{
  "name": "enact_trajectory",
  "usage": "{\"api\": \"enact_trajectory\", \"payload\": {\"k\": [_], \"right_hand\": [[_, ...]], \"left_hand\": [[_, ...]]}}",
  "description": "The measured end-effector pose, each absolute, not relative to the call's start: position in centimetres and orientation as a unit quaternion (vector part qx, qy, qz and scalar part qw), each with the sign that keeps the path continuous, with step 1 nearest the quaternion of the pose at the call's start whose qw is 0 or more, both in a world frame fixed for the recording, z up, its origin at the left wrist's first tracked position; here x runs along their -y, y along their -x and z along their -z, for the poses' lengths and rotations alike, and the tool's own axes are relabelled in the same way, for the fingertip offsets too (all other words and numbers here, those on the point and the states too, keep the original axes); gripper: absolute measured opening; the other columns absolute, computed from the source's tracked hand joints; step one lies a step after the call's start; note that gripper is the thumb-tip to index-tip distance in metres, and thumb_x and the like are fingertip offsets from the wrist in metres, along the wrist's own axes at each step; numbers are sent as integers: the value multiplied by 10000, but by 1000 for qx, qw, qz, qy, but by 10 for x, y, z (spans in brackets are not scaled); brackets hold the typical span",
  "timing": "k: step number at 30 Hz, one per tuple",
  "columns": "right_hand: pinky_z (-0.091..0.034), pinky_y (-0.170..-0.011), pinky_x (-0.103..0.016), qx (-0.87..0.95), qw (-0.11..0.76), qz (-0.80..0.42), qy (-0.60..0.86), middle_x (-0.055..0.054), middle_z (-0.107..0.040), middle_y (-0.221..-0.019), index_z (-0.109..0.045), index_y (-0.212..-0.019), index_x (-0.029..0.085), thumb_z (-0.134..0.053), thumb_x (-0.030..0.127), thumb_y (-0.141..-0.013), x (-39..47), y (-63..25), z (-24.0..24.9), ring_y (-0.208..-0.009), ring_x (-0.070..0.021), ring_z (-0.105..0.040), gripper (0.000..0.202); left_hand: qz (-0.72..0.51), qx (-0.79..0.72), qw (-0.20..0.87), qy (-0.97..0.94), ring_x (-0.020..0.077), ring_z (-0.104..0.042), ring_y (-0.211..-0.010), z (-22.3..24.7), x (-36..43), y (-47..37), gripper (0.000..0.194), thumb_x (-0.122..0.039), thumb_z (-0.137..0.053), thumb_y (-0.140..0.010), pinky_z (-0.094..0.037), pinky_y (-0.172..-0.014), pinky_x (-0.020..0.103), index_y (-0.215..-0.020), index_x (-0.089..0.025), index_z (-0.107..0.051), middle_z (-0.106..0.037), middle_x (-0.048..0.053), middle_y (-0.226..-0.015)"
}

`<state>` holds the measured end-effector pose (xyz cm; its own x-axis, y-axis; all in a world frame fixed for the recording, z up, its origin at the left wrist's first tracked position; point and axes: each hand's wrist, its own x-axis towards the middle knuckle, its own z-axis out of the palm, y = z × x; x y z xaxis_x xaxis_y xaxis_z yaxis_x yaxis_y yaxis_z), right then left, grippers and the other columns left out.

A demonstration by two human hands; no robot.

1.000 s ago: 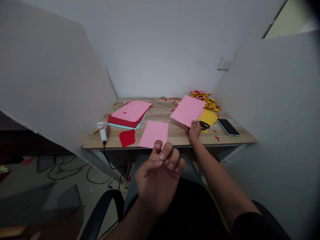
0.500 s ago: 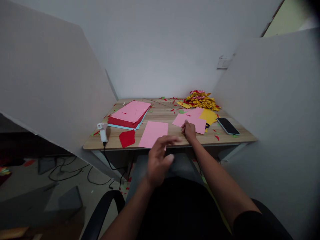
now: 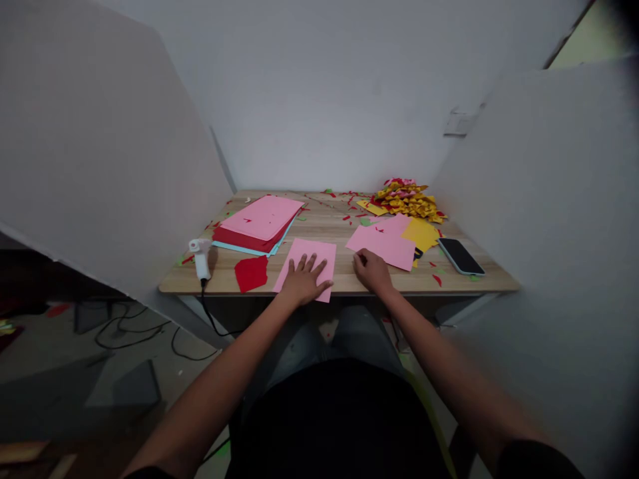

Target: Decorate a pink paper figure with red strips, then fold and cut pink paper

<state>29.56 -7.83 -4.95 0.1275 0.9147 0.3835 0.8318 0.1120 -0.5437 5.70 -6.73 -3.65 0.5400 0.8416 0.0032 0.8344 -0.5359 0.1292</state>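
Observation:
My left hand (image 3: 304, 279) lies flat with fingers spread on a pink sheet of paper (image 3: 317, 250) near the table's front edge. My right hand (image 3: 371, 270) rests by the near edge of a second pink sheet (image 3: 389, 247), its fingers curled closed; whether anything is between them is hidden. Under and behind that sheet lie more pink paper and a yellow sheet (image 3: 422, 233). A small dark object, partly covered, shows at the sheet's right side. To the left of my left hand sits a red paper piece (image 3: 251, 273) with an uneven edge.
A stack of pink, red and light-blue sheets (image 3: 262, 218) lies back left. A white glue gun (image 3: 200, 259) with a black cord stands at the left edge. At right are a phone (image 3: 462, 256) and a heap of yellow and red paper pieces (image 3: 409, 199). Scraps dot the table (image 3: 324, 219).
My left hand has come down and forward from the air above my lap onto the pink sheet, fingers spreading. My right hand has shifted slightly toward me and left, still curled.

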Motion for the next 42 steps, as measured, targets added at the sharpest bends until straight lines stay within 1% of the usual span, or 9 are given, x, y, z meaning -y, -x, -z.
{"api": "enact_trajectory", "payload": {"k": [4, 7, 11, 15, 22, 29, 33, 38, 42], "right_hand": [[-356, -1071, -489, 701, 260, 18, 664, -212, -589, -1342, -638, -1276, 145, -621, 334, -866, 82, -321, 40, -1273, -368, -479, 452], [-323, -1080, -559, 695, 194, 45, 691, -280, -468, -1473, -538, -1393, 85, -631, 419, -850, 72, -349, 42, -1353, -441, -391, 645], [-368, -1031, -545, 704, 118, 53, 698, -277, -541, -1413, -522, -1407, 103, -539, 478, -932, 62, -367, 48, -1276, -424, -485, 605], [-420, -957, -477, 732, 77, 54, 675, -253, -636, -1282, -566, -1360, 111, -481, 371, -985, 60, -366, 43, -1127, -373, -578, 465], [-457, -812, -378, 757, 75, 51, 648, -176, -731, -1102, -707, -1013, 177, -433, 238, -990, 59, -365, 40, -924, -292, -644, 282], [-402, -559, -287, 647, 182, 75, 736, -64, -723, -757, -682, -940, 217, -508, 328, -964, 45, -398, 6, -629, -197, -648, 207], [-416, -558, -292, 438, 478, 116, 753, -11, -647, -681, -662, -836, 206, -648, 356, -849, 44, -434, -66, -571, -174, -576, 151], [-503, -676, -317, 479, 560, 226, 637, -31, -670, -841, -653, -953, 225, -634, 318, -904, 39, -390, -127, -722, -179, -638, 107], [-541, -871, -371, 589, 555, 224, 543, -54, -705, -1074, -666, -979, 246, -566, 257, -971, -5, -308, -122, -1037, -227, -685, 101]], "left_hand": [[-25, -477, 54, -877, 382, -133, -1562, 38, 67, -57, 767, -695, -326, -973, -109, -1217, 659, -1608, -267, -281, -172, 113, -1693], [-23, -473, 52, -879, 378, -109, -1566, 39, 65, -56, 765, -695, -323, -975, -94, -1223, 655, -1611, -272, -273, -153, 108, -1697], [-19, -463, 59, -884, 377, -102, -1567, 40, 59, -57, 764, -695, -339, -973, -89, -1226, 655, -1611, -279, -272, -136, 103, -1698], [-19, -460, 68, -885, 361, -104, -1570, 39, 50, -60, 732, -667, -380, -978, -89, -1236, 641, -1603, -296, -293, -149, 87, -1698], [-63, -441, 52, -894, 351, -196, -1555, 50, 37, -60, 664, -593, -436, -983, -163, -1225, 640, -1582, -324, -341, -202, 62, -1688], [-175, -397, 7, -901, 336, -450, -1429, 70, 21, -53, 458, -391, -497, -971, -312, -1148, 616, -1422, -331, -548, -494, 53, -1559], [-296, -366, 41, -881, 273, -581, -1280, 66, 18, -47, 283, -210, -538, -942, -423, -1073, 515, -1188, -300, -647, -656, 56, -1362], [-314, -365, 69, -874, 259, -638, -1144, 56, 20, -49, 252, -125, -548, -907, -489, -966, 481, -1092, -264, -647, -702, 63, -1206], [-272, -400, 108, -869, 276, -625, -1161, 49, 24, -59, 251, -121, -538, -882, -473, -1003, 521, -1062, -242, -666, -711, 71, -1184]]}}
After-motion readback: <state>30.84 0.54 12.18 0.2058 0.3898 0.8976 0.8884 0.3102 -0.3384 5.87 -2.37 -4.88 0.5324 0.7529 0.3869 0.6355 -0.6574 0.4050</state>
